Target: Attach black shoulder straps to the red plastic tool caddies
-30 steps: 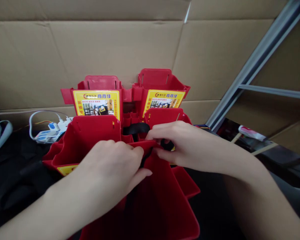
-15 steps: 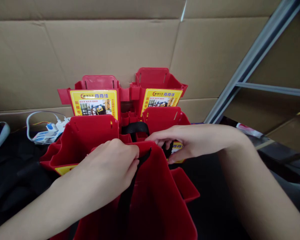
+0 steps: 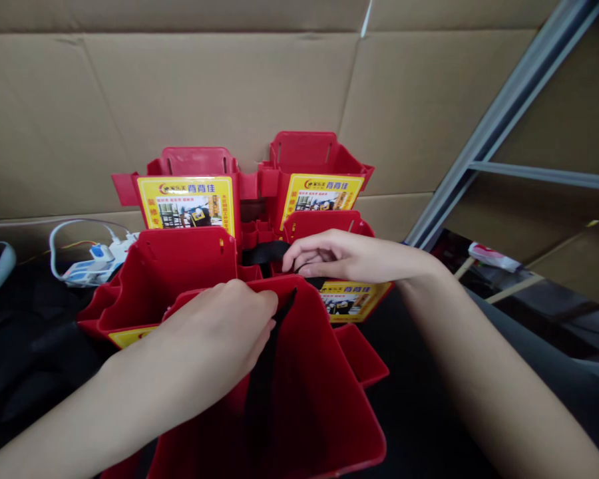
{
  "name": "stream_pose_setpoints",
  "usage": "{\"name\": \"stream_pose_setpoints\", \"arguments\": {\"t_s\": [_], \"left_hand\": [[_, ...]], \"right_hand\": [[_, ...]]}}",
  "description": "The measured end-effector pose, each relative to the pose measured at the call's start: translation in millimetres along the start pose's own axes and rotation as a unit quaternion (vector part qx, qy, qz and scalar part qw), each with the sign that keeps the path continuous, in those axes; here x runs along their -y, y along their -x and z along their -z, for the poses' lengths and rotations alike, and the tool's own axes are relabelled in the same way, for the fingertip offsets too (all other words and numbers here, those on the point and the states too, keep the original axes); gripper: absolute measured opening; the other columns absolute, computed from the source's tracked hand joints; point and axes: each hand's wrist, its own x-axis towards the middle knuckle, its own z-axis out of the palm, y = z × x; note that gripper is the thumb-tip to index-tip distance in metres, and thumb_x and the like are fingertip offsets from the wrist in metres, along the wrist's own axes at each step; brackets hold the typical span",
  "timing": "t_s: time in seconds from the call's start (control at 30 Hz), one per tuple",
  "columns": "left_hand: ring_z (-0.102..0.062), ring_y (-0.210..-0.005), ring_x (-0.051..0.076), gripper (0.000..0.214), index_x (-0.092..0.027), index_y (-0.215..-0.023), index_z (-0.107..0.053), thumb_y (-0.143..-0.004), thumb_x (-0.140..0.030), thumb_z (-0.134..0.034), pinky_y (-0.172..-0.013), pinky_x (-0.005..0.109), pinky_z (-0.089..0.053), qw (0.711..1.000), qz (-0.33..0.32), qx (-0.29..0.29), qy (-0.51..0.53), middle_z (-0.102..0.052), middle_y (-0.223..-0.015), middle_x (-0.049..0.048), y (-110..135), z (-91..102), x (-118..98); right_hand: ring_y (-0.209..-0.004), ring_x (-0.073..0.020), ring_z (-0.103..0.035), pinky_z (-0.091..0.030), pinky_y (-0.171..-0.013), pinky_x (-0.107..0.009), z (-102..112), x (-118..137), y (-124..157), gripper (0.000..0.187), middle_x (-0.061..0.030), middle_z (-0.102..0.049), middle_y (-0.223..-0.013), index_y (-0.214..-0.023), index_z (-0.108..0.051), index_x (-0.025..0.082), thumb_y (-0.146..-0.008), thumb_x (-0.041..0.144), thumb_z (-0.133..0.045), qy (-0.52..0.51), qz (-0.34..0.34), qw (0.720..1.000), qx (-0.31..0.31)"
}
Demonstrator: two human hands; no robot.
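Several red plastic bins stand clustered in front of me, some with yellow labels (image 3: 187, 203). My left hand (image 3: 219, 332) is closed on the back rim of the nearest red bin (image 3: 324, 406), fingers pinched at a black strap (image 3: 272, 346) that runs down inside it. My right hand (image 3: 329, 256) reaches over the bin behind, fingers curled around the upper part of the black strap (image 3: 264, 251) between the bins.
A cardboard wall (image 3: 229, 93) rises behind the bins. A white power strip with cables (image 3: 92, 263) lies at the left on dark cloth (image 3: 24, 346). A grey metal frame (image 3: 484, 120) slants up at the right.
My right hand has moved up and back from the near bin's rim to the strap between the bins, uncovering the yellow label below it. The left hand has stayed on the rim.
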Motion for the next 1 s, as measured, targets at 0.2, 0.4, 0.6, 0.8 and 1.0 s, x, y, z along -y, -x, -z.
{"name": "stream_pose_setpoints", "arguments": {"t_s": [0.2, 0.4, 0.6, 0.8, 1.0], "left_hand": [[-0.052, -0.046, 0.012, 0.025, -0.019, -0.070, -0.054, -0.090, -0.024, -0.039, -0.043, 0.024, -0.025, 1.000, -0.015, -0.003, -0.016, -0.055, -0.056, -0.0008, -3, 4.6, -4], [-0.051, -0.048, 0.011, 0.026, -0.019, -0.072, -0.057, -0.090, -0.027, -0.039, -0.047, 0.022, -0.031, 0.999, -0.028, -0.012, 0.014, -0.055, -0.058, -0.0001, 0, -0.2, 0], [-0.051, -0.047, 0.012, 0.027, -0.018, -0.072, -0.057, -0.089, -0.029, -0.040, -0.048, 0.023, -0.030, 1.000, -0.016, -0.004, 0.013, -0.055, -0.058, 0.0003, -1, 1.7, -2], [-0.048, -0.046, 0.010, 0.026, -0.020, -0.069, -0.053, -0.089, -0.030, -0.039, -0.045, 0.023, -0.029, 0.999, -0.020, 0.041, 0.024, -0.055, -0.058, -0.0018, 3, 7.1, 2], [-0.055, -0.062, 0.007, 0.014, -0.025, -0.069, -0.056, -0.082, -0.021, -0.054, -0.056, 0.016, -0.039, 0.976, -0.175, 0.090, 0.092, -0.062, -0.067, -0.0078, 17, 24.4, 5]], "right_hand": [[-0.070, -0.0084, -0.049, -0.043, -0.064, -0.021, -4, 7, 2, 0.017, -0.0010, -0.054, -0.084, -0.100, -0.053, 0.016, -0.089, 0.023, -0.042, 0.008, 0.000, 1.000, -0.006], [-0.098, -0.0128, -0.054, -0.042, -0.085, -0.024, 6, 1, 8, 0.029, -0.0038, -0.059, -0.106, -0.107, -0.061, 0.017, -0.078, 0.013, -0.058, 0.065, 0.085, 0.993, 0.048], [-0.092, -0.0122, -0.056, -0.044, -0.081, -0.024, 8, -11, -2, 0.016, -0.0070, -0.058, -0.105, -0.088, -0.070, 0.014, -0.083, 0.019, -0.056, 0.045, 0.134, 0.989, 0.032], [-0.085, -0.0116, -0.056, -0.044, -0.077, -0.024, 1, -4, -4, 0.024, -0.0069, -0.062, -0.093, -0.093, -0.064, 0.009, -0.090, 0.022, -0.045, 0.058, 0.113, 0.990, 0.066], [-0.088, -0.0121, -0.057, -0.043, -0.080, -0.024, 3, -4, -2, 0.022, -0.0057, -0.063, -0.097, -0.097, -0.064, 0.012, -0.089, 0.021, -0.046, 0.105, 0.096, 0.990, 0.007]]}}
